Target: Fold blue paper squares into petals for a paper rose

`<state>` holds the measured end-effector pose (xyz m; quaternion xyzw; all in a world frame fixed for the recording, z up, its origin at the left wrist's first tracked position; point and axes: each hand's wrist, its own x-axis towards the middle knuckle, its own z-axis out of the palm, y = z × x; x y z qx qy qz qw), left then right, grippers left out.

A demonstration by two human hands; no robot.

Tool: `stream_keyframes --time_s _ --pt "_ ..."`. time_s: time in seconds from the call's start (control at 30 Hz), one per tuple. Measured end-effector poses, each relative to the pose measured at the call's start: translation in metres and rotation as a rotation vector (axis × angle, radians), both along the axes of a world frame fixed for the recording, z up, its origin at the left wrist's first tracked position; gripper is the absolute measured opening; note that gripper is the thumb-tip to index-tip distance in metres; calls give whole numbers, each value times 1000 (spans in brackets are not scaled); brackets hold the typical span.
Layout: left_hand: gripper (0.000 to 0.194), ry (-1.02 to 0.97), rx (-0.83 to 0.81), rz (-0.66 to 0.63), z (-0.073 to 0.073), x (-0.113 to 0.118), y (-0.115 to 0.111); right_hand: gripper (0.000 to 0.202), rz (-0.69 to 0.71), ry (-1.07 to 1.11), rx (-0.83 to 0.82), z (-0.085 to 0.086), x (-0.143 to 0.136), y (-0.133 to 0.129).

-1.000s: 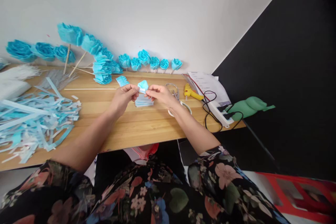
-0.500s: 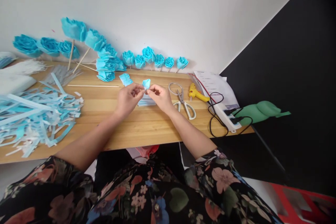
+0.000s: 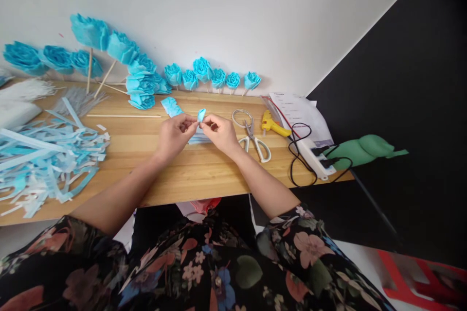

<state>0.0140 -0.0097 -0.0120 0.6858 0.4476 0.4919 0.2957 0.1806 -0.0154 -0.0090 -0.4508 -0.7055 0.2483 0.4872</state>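
Between my two hands is a small blue paper petal (image 3: 201, 115), its tip standing up above the fingers. My left hand (image 3: 175, 135) pinches its left side with thumb and fingertips. On the other side my right hand (image 3: 219, 132) pinches it the same way. Beneath the hands lies a stack of light blue paper strips (image 3: 200, 138), partly covered by them. Just behind my left hand rests a crinkled blue paper piece (image 3: 171, 106). The fingers hide the petal's lower end.
Blue paper flowers (image 3: 141, 81) line the wall. Scissors (image 3: 254, 141), a tape-like ring (image 3: 242, 117), a yellow glue gun (image 3: 274, 125) and a white power strip (image 3: 314, 159) with black cords are at right. Paper scraps (image 3: 47, 160) heap at left; a thin stick (image 3: 124, 116) lies behind.
Both hands keep their pinch on the petal, which now looks narrower and more folded. The whole view has shifted slightly.
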Motion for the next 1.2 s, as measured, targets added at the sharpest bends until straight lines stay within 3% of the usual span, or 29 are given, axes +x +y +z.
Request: stream_keyframes --time_s 0.97,1.2 --pt "18 62 -23 -7 6 -1 -3 13 -9 -24 -81 1 0 -1" --pt "20 78 -3 7 2 -2 -1 14 -5 -23 -63 0 0 -1"
